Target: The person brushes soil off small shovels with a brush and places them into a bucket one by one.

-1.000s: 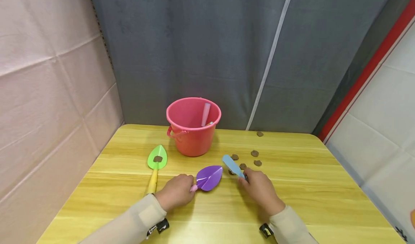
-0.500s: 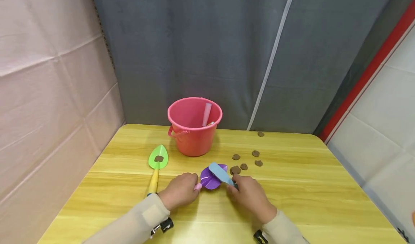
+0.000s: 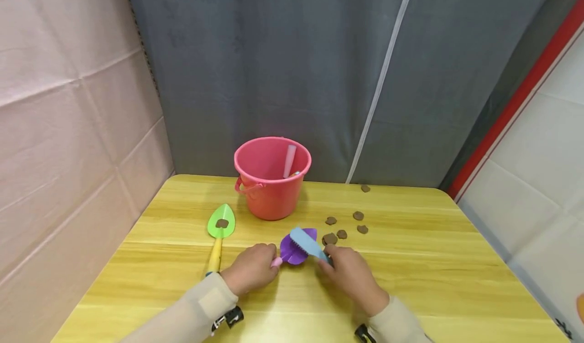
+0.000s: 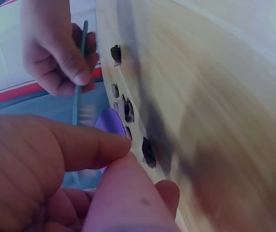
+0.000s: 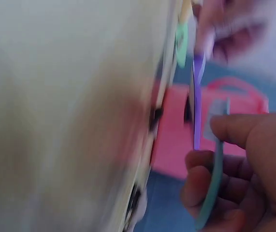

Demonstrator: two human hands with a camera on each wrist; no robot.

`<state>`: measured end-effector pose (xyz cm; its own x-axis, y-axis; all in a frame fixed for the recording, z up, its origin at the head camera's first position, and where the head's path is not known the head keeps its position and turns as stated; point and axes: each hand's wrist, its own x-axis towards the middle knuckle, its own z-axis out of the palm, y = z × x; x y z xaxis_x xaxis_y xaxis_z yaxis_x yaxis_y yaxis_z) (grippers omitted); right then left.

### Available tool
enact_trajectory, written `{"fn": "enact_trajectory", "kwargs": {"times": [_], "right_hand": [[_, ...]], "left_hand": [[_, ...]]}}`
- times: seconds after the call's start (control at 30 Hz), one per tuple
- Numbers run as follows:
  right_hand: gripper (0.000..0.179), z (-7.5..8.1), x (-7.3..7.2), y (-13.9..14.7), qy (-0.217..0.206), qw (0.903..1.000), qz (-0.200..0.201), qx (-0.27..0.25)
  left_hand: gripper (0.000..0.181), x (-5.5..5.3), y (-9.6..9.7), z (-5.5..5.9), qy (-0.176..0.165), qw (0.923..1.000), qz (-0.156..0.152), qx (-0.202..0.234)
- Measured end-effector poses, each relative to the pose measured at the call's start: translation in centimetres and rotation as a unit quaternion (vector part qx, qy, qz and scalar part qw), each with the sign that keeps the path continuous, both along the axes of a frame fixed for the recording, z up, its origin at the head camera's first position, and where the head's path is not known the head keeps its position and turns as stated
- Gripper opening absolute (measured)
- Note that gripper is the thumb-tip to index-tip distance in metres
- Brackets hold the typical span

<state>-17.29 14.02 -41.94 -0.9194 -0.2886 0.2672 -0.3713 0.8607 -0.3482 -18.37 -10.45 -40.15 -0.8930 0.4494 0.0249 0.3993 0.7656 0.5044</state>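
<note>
My left hand (image 3: pixel 252 269) grips the pink handle (image 4: pixel 133 198) of a toy shovel, whose purple leaf-shaped blade (image 3: pixel 287 249) points right, held over the table. In my right hand (image 3: pixel 351 274) is a light blue brush (image 3: pixel 304 241), its bristles (image 4: pixel 87 115) facing the purple blade. The brush head overlaps that blade in the head view; whether bristles touch it, I cannot tell. Just beyond the right fingers lies a larger brown flat piece (image 3: pixel 330 238), with several smaller ones, such as one brown piece (image 3: pixel 341 234), scattered behind it.
A pink bucket (image 3: pixel 274 196) stands at the back of the wooden table (image 3: pixel 410 262), with a pale pink handle (image 3: pixel 289 160) inside. To the left lies a green shovel (image 3: pixel 223 212) with a yellow handle, bearing one brown scrap (image 3: pixel 222 223). A grey curtain (image 3: pixel 296 69) hangs behind.
My right hand has moved left with the brush, from beside the brown pieces to over the purple blade. The left hand and shovel shifted slightly right. The larger brown piece has come into view.
</note>
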Motion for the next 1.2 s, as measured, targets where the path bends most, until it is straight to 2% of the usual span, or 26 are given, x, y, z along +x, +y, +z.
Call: {"fn": "enact_trajectory", "kwargs": {"times": [0.1,0.17,0.4,0.53,0.63,0.73,0.8,0.87,0.93,1.1,1.2], "right_hand": [[0.029,0.0,0.6,-1.0,-0.006,0.9992,0.039,0.008],[0.029,-0.3,0.6,-1.2,-0.008,0.9992,0.039,0.008],[0.017,-1.2,-1.6,1.1,-0.019,0.9991,-0.032,-0.018],[0.017,-0.6,-2.3,2.4,-0.021,0.9979,-0.056,-0.027],[0.021,0.3,-2.2,2.3,-0.014,0.9976,-0.063,-0.024],[0.020,0.9,-1.3,1.2,0.004,0.9992,-0.038,-0.013],[0.022,1.1,-0.4,0.1,0.008,1.0000,-0.002,0.003],[0.022,1.2,0.2,-0.9,0.003,0.9994,0.031,0.015],[0.027,1.1,0.6,-1.5,-0.008,0.9985,0.048,0.024],[0.030,0.8,0.1,-0.9,-0.008,0.9992,0.022,0.033],[0.020,0.6,-0.7,0.1,-0.005,0.9997,0.003,0.024]], "left_hand": [[0.015,0.0,0.2,0.1,0.005,1.0000,-0.002,0.003],[0.015,0.0,0.3,0.1,0.005,1.0000,-0.004,0.003],[0.014,0.0,0.2,0.0,-0.004,1.0000,0.000,-0.007],[0.013,-0.1,0.1,0.0,-0.012,0.9999,0.003,-0.006],[0.013,-0.1,0.1,0.1,-0.008,1.0000,0.004,-0.002],[0.015,-0.2,0.2,0.2,0.001,1.0000,0.002,0.000],[0.016,-0.1,0.3,0.3,0.001,1.0000,0.001,-0.001],[0.017,0.0,0.5,0.4,0.003,1.0000,-0.001,-0.002],[0.018,0.1,0.6,0.5,0.002,1.0000,-0.003,0.000],[0.016,0.1,0.4,0.5,0.004,1.0000,-0.002,0.005],[0.015,0.1,0.3,0.5,0.002,0.9999,-0.002,0.012]]}}
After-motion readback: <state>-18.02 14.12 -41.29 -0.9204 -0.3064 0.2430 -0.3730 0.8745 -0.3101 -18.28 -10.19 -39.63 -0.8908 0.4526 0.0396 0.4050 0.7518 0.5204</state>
